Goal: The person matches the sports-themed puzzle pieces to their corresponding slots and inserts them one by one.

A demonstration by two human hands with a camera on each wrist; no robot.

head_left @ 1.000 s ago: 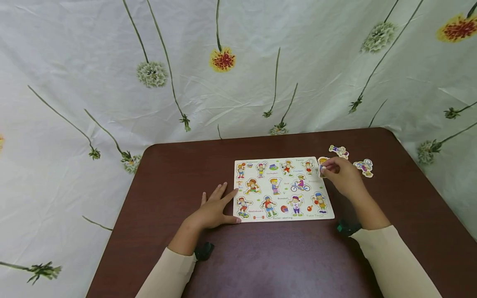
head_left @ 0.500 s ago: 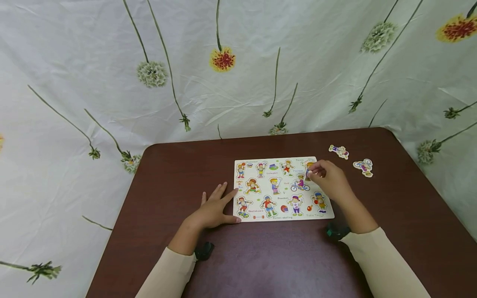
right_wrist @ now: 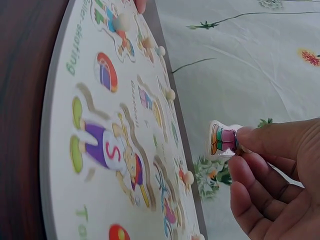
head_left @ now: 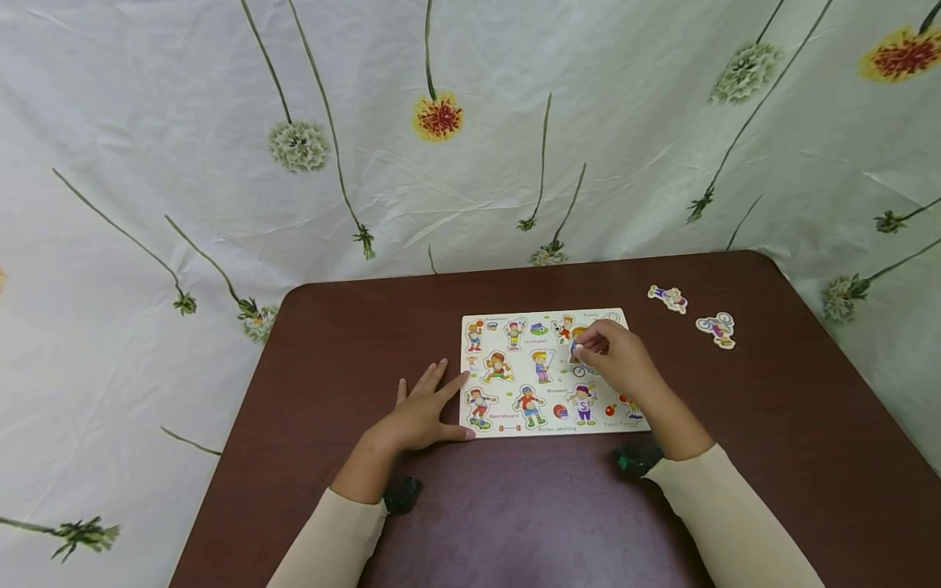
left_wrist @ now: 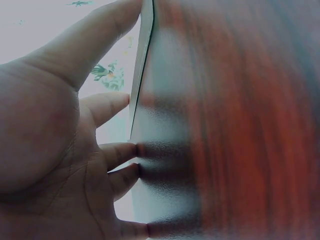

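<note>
A white wooden peg puzzle board (head_left: 522,376) with printed sports figures lies on the table. My left hand (head_left: 419,416) rests at its left side with fingers spread; thumb and index finger touch the edge, as the left wrist view (left_wrist: 50,130) also shows. Over the board's upper right part, my right hand (head_left: 621,359) pinches a small figure-shaped puzzle piece (right_wrist: 223,140) between thumb and fingers. Its pink and green legs show, while the rest is hidden by the fingers. In the right wrist view, the piece is raised above the board, near the recessed baseball figure (right_wrist: 112,147).
Two loose puzzle pieces, a purple-clad figure (head_left: 667,299) and a cyclist (head_left: 717,330), lie right of the board on the dark brown table (head_left: 353,335). Several seated pieces have wooden knobs (right_wrist: 121,22). A flower-print cloth (head_left: 485,196) hangs behind the table.
My right hand has lifted the piece from beside the board's right edge and carried it left over the board. My left hand has stayed in place.
</note>
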